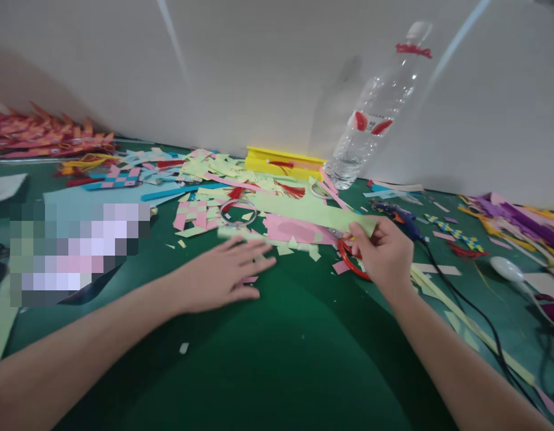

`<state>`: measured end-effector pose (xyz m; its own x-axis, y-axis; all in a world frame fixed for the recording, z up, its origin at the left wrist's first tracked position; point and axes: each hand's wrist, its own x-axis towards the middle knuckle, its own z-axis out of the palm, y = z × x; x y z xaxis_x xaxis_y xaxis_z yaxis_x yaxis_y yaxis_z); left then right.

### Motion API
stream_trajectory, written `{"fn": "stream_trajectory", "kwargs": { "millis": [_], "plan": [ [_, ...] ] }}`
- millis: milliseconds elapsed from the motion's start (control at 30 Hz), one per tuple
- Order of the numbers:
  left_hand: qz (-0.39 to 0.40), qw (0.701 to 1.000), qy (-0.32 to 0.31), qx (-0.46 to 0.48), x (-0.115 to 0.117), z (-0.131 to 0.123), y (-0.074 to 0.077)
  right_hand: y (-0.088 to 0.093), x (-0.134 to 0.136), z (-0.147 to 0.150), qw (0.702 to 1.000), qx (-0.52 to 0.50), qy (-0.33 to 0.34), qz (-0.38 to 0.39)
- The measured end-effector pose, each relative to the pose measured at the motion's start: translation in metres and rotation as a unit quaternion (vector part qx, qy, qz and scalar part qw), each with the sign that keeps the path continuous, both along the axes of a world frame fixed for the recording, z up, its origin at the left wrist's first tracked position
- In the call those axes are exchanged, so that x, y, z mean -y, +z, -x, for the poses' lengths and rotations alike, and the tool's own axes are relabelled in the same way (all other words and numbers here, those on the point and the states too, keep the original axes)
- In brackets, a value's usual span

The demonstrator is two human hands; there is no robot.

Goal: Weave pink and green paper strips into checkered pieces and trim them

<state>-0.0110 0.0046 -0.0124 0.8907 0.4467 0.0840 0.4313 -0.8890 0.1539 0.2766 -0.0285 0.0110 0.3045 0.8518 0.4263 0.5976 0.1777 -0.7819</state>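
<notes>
My right hand [384,254] pinches the right end of a pale green paper strip [308,211], which stretches leftward over the scraps. Below that hand lie red-handled scissors [351,260], partly hidden by it. My left hand [227,272] is open, palm down and fingers spread, low over the green tabletop [277,359]; whether it touches the surface I cannot tell. Just beyond its fingers are a roll of clear tape [238,212] and a pink-and-green woven paper piece [191,215]. Pink paper [295,230] lies under the strip.
A plastic bottle [371,114] leans against the wall. Paper scraps [205,164] and a folded yellow piece [281,164] line the back. At right are a blue glue gun [405,224] with a black cord and a white spoon [508,269]. A pixelated object [79,257] lies left.
</notes>
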Motion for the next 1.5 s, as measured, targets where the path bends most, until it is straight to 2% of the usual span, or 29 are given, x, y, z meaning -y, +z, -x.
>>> {"fn": "stream_trajectory", "kwargs": {
  "millis": [100,167,267,367,467,533,567,633,700,733,800,867,933,1033,1100,1300,1367,1500],
  "plan": [
    [-0.077,0.988,0.136,0.009,-0.021,0.016,-0.004,0.001,-0.002,0.0,0.994,-0.089,0.063,0.029],
    [-0.089,0.98,0.176,0.029,-0.023,0.019,-0.003,0.003,-0.003,-0.001,0.987,-0.113,0.092,0.072],
    [-0.041,0.973,0.209,0.093,-0.017,0.016,0.002,0.005,-0.002,-0.003,0.964,-0.12,0.166,0.169],
    [0.036,0.946,0.265,0.184,-0.013,0.014,0.008,0.006,-0.002,-0.004,0.93,-0.065,0.247,0.263],
    [0.091,0.907,0.346,0.224,-0.014,0.014,0.014,0.008,0.0,-0.003,0.908,0.002,0.273,0.319],
    [0.096,0.893,0.372,0.235,-0.012,0.013,0.018,0.011,0.004,0.0,0.897,0.016,0.28,0.342],
    [0.093,0.893,0.37,0.241,-0.01,0.012,0.019,0.013,0.006,0.002,0.891,0.02,0.286,0.352],
    [0.07,0.912,0.319,0.248,-0.005,0.007,0.021,0.015,0.012,0.009,0.876,0.034,0.306,0.371],
    [0.071,0.946,0.218,0.228,0.003,0.001,0.022,0.017,0.017,0.016,0.869,0.066,0.313,0.377],
    [0.062,0.963,0.161,0.206,0.007,-0.002,0.022,0.017,0.018,0.019,0.876,0.096,0.301,0.364],
    [0.035,0.979,0.069,0.187,0.014,-0.007,0.023,0.016,0.018,0.021,0.9,0.177,0.245,0.313],
    [0.02,0.987,0.016,0.158,0.022,-0.011,0.025,0.016,0.014,0.017,0.919,0.249,0.178,0.249],
    [0.042,0.99,-0.043,0.126,0.03,-0.014,0.028,0.016,0.01,0.007,0.93,0.287,0.116,0.196],
    [0.068,0.987,-0.112,0.091,0.037,-0.017,0.03,0.015,0.002,-0.014,0.923,0.349,-0.01,0.161],
    [0.065,0.986,-0.132,0.076,0.038,-0.017,0.029,0.013,-0.002,-0.027,0.896,0.4,-0.057,0.186],
    [0.003,0.993,-0.117,0.019,0.028,-0.011,0.02,0.014,-0.007,-0.039,0.847,0.405,-0.047,0.34],
    [-0.023,0.995,-0.1,0.005,0.023,-0.008,0.02,0.015,-0.007,-0.039,0.847,0.402,-0.033,0.347],
    [-0.045,0.997,-0.061,0.004,0.013,-0.003,0.02,0.014,-0.008,-0.042,0.872,0.373,0.002,0.317]
  ]
}}
